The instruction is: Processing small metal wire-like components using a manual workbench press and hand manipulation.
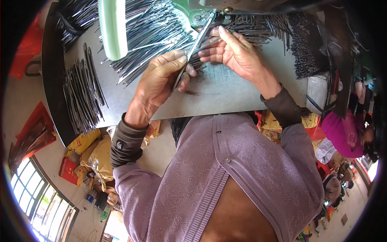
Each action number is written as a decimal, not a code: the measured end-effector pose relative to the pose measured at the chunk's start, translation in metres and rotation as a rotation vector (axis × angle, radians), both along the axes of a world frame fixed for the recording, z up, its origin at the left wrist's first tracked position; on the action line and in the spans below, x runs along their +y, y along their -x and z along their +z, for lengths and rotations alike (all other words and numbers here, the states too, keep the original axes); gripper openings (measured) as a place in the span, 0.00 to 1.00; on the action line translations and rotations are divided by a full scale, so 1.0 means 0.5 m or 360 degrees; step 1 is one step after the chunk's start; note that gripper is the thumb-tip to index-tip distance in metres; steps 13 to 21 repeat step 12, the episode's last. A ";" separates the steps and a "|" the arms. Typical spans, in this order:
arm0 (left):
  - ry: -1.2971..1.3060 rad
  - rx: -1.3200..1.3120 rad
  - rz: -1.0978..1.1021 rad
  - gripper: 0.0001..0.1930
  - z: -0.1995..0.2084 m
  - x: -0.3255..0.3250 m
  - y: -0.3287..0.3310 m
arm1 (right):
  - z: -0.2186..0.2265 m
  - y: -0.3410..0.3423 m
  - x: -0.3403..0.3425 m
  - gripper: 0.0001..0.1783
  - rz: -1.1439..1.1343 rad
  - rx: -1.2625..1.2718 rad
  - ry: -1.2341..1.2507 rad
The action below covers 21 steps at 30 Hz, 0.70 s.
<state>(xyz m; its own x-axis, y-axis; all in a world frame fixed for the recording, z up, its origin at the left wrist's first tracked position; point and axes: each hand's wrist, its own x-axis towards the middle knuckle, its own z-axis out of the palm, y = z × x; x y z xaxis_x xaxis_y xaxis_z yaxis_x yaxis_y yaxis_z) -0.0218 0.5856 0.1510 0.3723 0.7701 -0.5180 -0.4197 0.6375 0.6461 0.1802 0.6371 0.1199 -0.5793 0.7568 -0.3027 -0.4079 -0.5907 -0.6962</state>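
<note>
A long, slender, shiny metal strip (198,39) slants up and away beneath the green machine. My left hand (163,74) pinches it near its lower part between thumb and fingers. To the right, my right hand (238,54) is curled with its thumb raised, and its fingers close on a thin grey metal strip beside the first one. The exact grip of its fingertips is partly hidden. Behind my left hand lies a large loose pile of similar metal strips (149,38). Bolts show on the base of the green machine (183,7).
A smaller row of strips (82,90) lies at the table's left. Darker pieces (304,48) are heaped at the right. A pale green curved bar (113,30) hangs over the pile. The grey tabletop (217,99) ends at my body. Yellow sacks (100,155) stand below left.
</note>
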 end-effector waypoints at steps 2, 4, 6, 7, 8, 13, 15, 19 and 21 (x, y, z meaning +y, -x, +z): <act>-0.0057 0.0073 -0.0020 0.08 0.004 0.000 0.004 | -0.015 0.010 0.010 0.18 -0.0027 0.0129 0.0044; -0.0272 0.0356 -0.0076 0.07 0.010 0.002 0.011 | -0.012 0.022 0.022 0.18 -0.0007 0.0214 -0.0007; -0.0513 0.0692 -0.0160 0.07 0.021 0.004 0.011 | 0.002 0.029 0.021 0.18 0.0003 0.0249 -0.0106; -0.0612 0.0825 -0.0217 0.06 0.029 0.003 0.011 | 0.006 0.031 0.011 0.18 -0.0047 0.0241 -0.0112; -0.0713 0.0958 -0.0269 0.06 0.036 0.002 0.010 | 0.011 0.032 0.001 0.19 -0.0093 0.0231 -0.0121; -0.0522 0.0588 0.0112 0.10 0.013 0.007 0.011 | -0.010 -0.005 -0.007 0.20 -0.0321 0.0157 -0.0328; -0.0522 0.0588 0.0112 0.10 0.013 0.007 0.011 | -0.010 -0.005 -0.007 0.20 -0.0321 0.0157 -0.0328; -0.0522 0.0588 0.0112 0.10 0.013 0.007 0.011 | -0.010 -0.005 -0.007 0.20 -0.0321 0.0157 -0.0328; -0.0522 0.0588 0.0112 0.10 0.013 0.007 0.011 | -0.010 -0.005 -0.007 0.20 -0.0321 0.0157 -0.0328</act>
